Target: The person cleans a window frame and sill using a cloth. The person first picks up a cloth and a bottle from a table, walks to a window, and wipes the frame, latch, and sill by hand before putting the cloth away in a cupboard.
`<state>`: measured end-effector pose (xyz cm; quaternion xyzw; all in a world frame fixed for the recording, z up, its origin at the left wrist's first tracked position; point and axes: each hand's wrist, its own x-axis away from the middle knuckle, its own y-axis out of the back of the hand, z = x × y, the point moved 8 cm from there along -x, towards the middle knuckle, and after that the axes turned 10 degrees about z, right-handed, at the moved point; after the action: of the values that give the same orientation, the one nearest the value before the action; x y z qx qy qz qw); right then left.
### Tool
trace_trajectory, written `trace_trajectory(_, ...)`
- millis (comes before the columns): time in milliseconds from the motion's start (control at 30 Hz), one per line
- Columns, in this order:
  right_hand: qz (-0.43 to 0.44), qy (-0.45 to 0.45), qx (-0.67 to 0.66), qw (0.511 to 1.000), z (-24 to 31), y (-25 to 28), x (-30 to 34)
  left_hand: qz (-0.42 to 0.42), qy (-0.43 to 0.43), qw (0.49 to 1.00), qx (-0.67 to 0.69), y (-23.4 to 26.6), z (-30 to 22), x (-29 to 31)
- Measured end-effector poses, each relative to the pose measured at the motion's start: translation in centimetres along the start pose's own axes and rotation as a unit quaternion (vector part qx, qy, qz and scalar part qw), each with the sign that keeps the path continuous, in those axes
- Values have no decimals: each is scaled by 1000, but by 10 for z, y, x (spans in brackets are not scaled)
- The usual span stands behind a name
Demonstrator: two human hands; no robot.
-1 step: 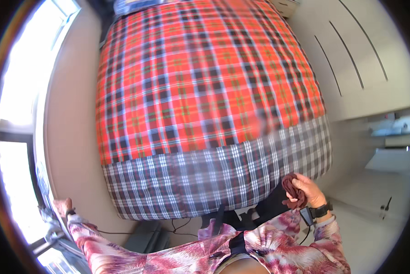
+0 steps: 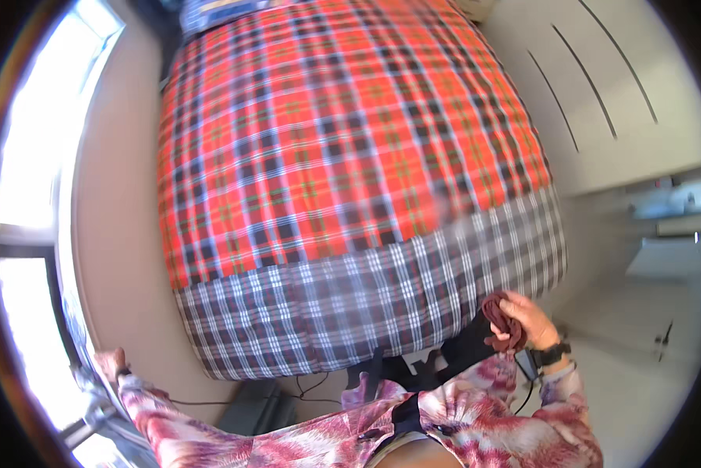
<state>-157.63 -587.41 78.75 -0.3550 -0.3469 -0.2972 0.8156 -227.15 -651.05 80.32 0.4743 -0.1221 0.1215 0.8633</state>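
A bunched maroon cloth (image 2: 503, 318) is gripped in my right hand (image 2: 531, 321), thumb on top and fingers curled around it. That hand is held out in front of me at the right, above the near corner of the bed. My left hand (image 2: 111, 363) reaches far to the left, at the edge of the window sill; its fingers are too foreshortened to make out. Between my arms lies the bed, covered by a red plaid blanket (image 2: 335, 148) with a black-and-white checked band (image 2: 381, 288) at its near end.
A white cabinet (image 2: 600, 101) with dark slot handles lines the right side. The bright window (image 2: 30, 156) and a pale wall (image 2: 124, 195) run along the left. A grey box (image 2: 258, 405) and a dark cable (image 2: 313, 388) lie by the bed's near edge.
The view has shifted slightly, so the bed and cabinet appear a little further left. My left hand sits slightly lower in the picture; my right hand keeps its hold on the cloth.
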Motion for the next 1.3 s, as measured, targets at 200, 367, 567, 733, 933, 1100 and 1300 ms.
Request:
trace_trajectory(200,6,7,-18,1000,-32,39,4,-16,290,949,120,-63,-75,12)
trace_trajectory(367,41,39,-43,997,-51,65,12,-118,-86,945,294,-58,-345,67)
trace_trajectory(567,49,117,-162,979,-79,116,60,7,-444,640,627,2,-558,308)
trace_trajectory(733,22,209,-144,967,-97,188,128,87,-569,579,577,36,-612,466)
trace_trajectory(933,-52,272,-217,936,-142,293,216,150,-636,562,507,59,-645,660)
trace_trajectory(1100,-125,347,-242,897,-128,350,273,204,-651,589,434,73,-660,762)
trace_trajectory(1300,-389,387,73,833,-158,477,304,213,-720,533,390,102,-696,850)
